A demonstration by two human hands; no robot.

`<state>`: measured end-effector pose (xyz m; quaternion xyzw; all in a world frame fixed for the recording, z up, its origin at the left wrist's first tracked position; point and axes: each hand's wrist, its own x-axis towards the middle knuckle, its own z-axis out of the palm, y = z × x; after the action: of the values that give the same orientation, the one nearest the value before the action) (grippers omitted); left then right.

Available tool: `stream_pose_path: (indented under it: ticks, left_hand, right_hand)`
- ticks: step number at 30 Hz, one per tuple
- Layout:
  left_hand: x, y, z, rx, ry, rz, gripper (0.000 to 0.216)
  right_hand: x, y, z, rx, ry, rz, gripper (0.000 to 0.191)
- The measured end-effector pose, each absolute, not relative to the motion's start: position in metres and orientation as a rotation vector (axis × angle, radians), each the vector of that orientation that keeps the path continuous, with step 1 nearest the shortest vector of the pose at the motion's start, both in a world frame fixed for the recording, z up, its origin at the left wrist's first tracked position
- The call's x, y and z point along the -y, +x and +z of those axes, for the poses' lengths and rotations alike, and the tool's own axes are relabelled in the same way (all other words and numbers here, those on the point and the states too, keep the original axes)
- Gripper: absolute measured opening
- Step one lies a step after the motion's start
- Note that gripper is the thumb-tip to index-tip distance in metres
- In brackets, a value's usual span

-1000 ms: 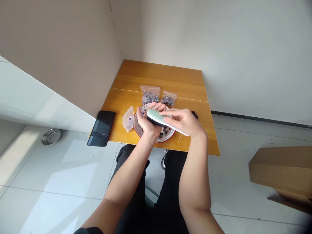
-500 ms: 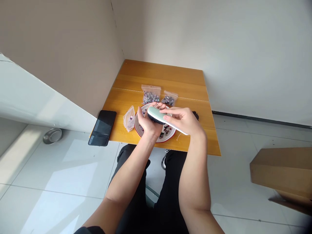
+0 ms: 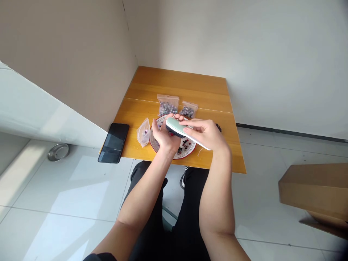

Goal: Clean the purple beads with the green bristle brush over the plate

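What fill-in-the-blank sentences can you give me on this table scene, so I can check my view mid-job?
The pale green and white brush shows ____ bristles on its underside. Beneath it, the left hand has its ____ turned up. The round white plate has a ____ rim. The flat black smartphone lies to the ____ of the plate.

Missing words: dark, palm, red, left.

A wooden bench [image 3: 176, 85] of honey-toned boards, with one seam running across it, was inspected. A red-rimmed plate [image 3: 193, 148] lay near the front edge, loose beads on it. A larger zip-top bag of beads [image 3: 168, 108] and a smaller zip-top bag [image 3: 188, 110] lay behind the plate. A clear plastic bag [image 3: 143, 132] lay just beside it. A black smartphone [image 3: 113, 148] lay face up at the front corner. A small dark object [image 3: 218, 127] and a pale thread [image 3: 200, 152] lay near the plate.
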<state>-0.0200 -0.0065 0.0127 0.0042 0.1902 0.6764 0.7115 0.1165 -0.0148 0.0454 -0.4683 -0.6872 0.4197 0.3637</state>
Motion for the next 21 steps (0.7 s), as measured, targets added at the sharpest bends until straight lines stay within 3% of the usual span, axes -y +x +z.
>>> stream_pose_path:
  ticks: [13, 21]
  left_hand:
    - [0.003, -0.023, 0.006, -0.477, -0.012, 1.488, 0.053]
    - [-0.001, -0.031, 0.002, -0.485, -0.02, 1.525, 0.058]
  right_hand:
    - [0.015, 0.112, 0.048, 1.646, -1.106, 0.956, 0.022]
    - [0.006, 0.153, 0.031, 1.323, -1.516, 0.5, 0.04]
